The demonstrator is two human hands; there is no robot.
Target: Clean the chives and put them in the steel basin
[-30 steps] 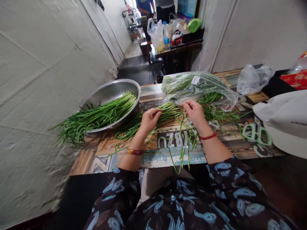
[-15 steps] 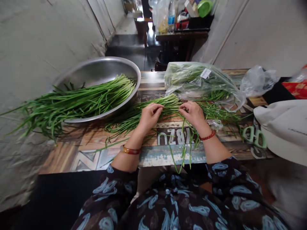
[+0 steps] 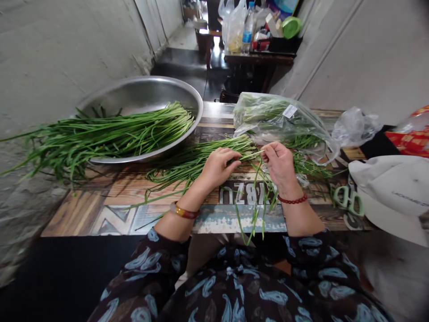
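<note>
Nearest, loose green stems (image 3: 254,219) droop over the front edge of the patterned table (image 3: 234,220). Just beyond, left hand (image 3: 220,169) curls its fingers round a pale stalk (image 3: 252,155); right hand (image 3: 277,162) pinches the stalk's tip. The stalk spans the two hands, above the table. Behind left hand lies a green bunch (image 3: 204,154). Farther: steel bowl (image 3: 161,87), heaped greens (image 3: 134,132) overhanging its left rim; clear bag (image 3: 268,114) of greens at right. Farthest, water bottle (image 3: 247,33).

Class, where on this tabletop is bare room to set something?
Bare: near-left corner, before the steel bowl; near strip between left forearm and dangling stems. Crowded: around left hand, right hand, bag, scissors and cap.
</note>
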